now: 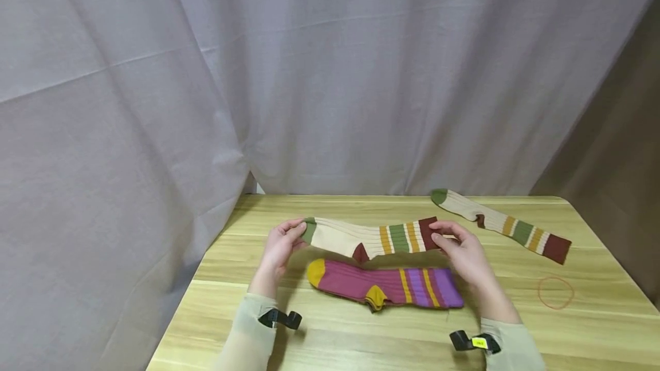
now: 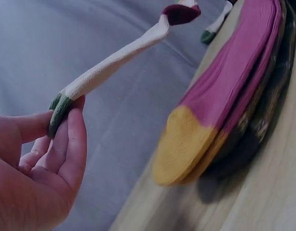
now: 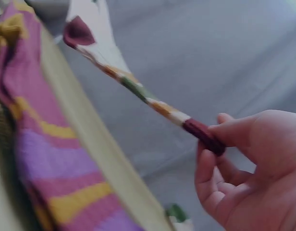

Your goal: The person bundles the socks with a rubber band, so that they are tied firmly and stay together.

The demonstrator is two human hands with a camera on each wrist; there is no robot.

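Note:
A cream sock [image 1: 340,236] with a green toe, maroon heel and striped leg is stretched sideways above the table between both hands. My left hand [image 1: 281,245] pinches its green toe, seen close up in the left wrist view. At the other end, my right hand [image 1: 462,251] pinches the maroon cuff [image 3: 203,135] between thumb and fingers. Just below lie stacked magenta socks [image 1: 356,284] with yellow toes and heels and purple stripes; in the left wrist view, something dark [image 2: 239,149] shows beneath them. A matching cream sock [image 1: 502,222] lies flat at the back right.
The pale wooden table [image 1: 216,308] has its back edge along a grey curtain [image 1: 330,102]. A thin red circle [image 1: 556,292] is marked on the tabletop at the right. Black straps with small devices [image 1: 281,319] sit on both wrists.

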